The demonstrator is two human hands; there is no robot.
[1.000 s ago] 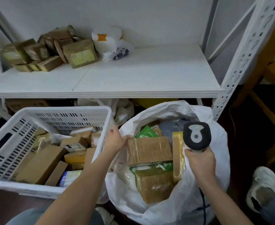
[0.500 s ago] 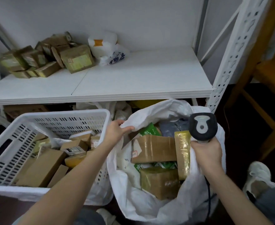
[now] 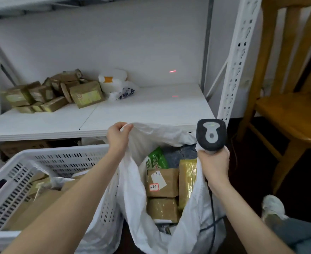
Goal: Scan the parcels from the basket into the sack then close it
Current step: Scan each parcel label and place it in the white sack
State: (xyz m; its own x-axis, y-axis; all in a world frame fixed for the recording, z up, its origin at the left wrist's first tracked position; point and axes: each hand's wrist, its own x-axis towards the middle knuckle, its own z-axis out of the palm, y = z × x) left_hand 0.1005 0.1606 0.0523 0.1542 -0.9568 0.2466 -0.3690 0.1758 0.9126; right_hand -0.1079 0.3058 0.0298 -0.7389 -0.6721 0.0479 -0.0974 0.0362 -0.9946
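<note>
A white sack [image 3: 141, 208] stands open in front of me, stuffed with brown taped parcels [image 3: 162, 182], a green packet and a yellowish one. My left hand [image 3: 117, 137] pinches the sack's left rim and holds it up high. My right hand [image 3: 214, 162] grips a dark handheld scanner [image 3: 211, 134] together with the sack's right rim; its cable runs down my forearm. To the left sits a white slotted basket [image 3: 59, 158] still holding several brown parcels [image 3: 41, 187], partly hidden behind my left arm.
A white shelf [image 3: 151, 114] spans the back, with a pile of brown boxes [image 3: 59, 94] and a white bag on its left part. A perforated shelf post [image 3: 237, 61] and a wooden chair [image 3: 294, 110] stand at the right. My shoe [image 3: 272, 208] is at lower right.
Both hands have lifted the sack's rim upward, pulling the mouth taller and narrower. The scanner rose with the right hand, and a red scan line now shows on the back wall.
</note>
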